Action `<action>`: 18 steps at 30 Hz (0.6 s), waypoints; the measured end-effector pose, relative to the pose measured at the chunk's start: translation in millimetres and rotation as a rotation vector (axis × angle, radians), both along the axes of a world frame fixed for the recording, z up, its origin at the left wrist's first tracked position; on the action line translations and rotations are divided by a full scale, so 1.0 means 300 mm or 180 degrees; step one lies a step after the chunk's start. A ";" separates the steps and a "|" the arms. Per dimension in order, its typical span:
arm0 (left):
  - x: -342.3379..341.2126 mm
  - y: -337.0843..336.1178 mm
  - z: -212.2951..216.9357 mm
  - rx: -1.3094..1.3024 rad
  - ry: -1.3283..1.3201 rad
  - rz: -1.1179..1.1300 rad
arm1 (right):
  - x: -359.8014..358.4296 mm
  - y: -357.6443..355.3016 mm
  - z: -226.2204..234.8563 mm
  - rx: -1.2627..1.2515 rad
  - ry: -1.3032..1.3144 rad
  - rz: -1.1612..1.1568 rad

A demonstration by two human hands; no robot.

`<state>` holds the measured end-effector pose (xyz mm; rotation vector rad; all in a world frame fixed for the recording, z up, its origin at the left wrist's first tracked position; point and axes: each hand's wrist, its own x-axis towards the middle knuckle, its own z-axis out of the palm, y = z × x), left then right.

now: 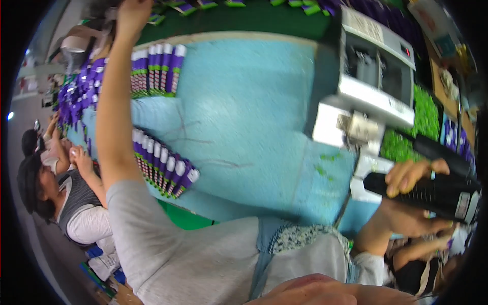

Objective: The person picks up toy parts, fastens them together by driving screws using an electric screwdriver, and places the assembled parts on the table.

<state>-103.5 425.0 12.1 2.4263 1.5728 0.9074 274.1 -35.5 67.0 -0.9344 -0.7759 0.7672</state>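
My right hand [406, 188] is wrapped round a black elongated device [437, 195] with a ribbed body and a pale label, at the right of the worktable. I cannot make out its exact kind. My left arm stretches far across the left side, and the left hand [133, 15] is at the top edge, where its fingers are partly cut off and blurred. Near that arm stand two rows of slim purple-and-green packs with white ends, a far row [157, 68] and a nearer row [162, 162], on the light blue tabletop [244, 112].
A white and grey box-shaped machine [376, 66] with a small red light stands at the right. Small green pieces [414, 122] lie heaped beside it. Purple packs [79, 96] are piled at the left, by a seated co-worker [66, 188]. A dark green surface [244, 20] runs along the back.
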 end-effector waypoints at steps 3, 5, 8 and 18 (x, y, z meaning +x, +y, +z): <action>0.240 -0.593 0.184 -0.0964 -0.0470 -0.1224 | 0.024 -0.035 0.011 0.0231 0.0006 0.0138; 0.312 -0.935 0.194 -0.1091 -0.0133 -0.1679 | 0.009 -0.036 0.014 0.0315 0.0060 0.0267; 0.375 -1.272 0.120 -0.2143 -0.0202 -0.2480 | -0.009 -0.048 -0.016 0.0519 0.0162 0.0395; 0.612 -1.426 -0.113 -0.0817 -0.0219 -0.1702 | -0.036 -0.194 -0.043 0.0606 0.0459 0.0593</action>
